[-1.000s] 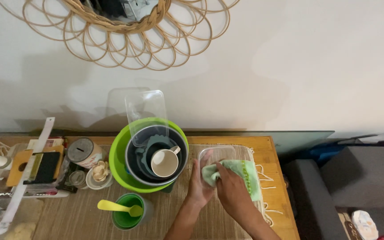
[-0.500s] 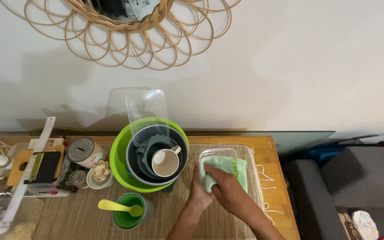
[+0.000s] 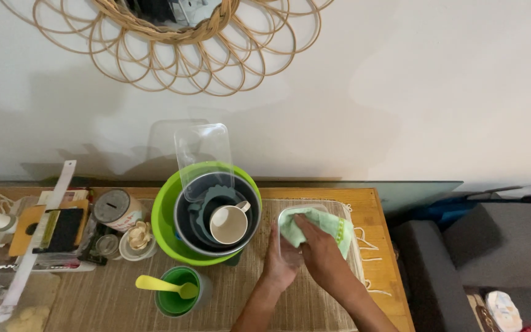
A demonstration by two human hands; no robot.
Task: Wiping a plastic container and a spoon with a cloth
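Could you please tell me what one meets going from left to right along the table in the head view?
Black pouch → coin tin → green bowl → white mug → left hand → green cloth under the right hand.

The cloth was pale green with a darker green dotted band; the container was clear. The big bowl was lime green, the mug cream, the spoon yellow, the woven mat tan

Head cam, steep down, mid-range
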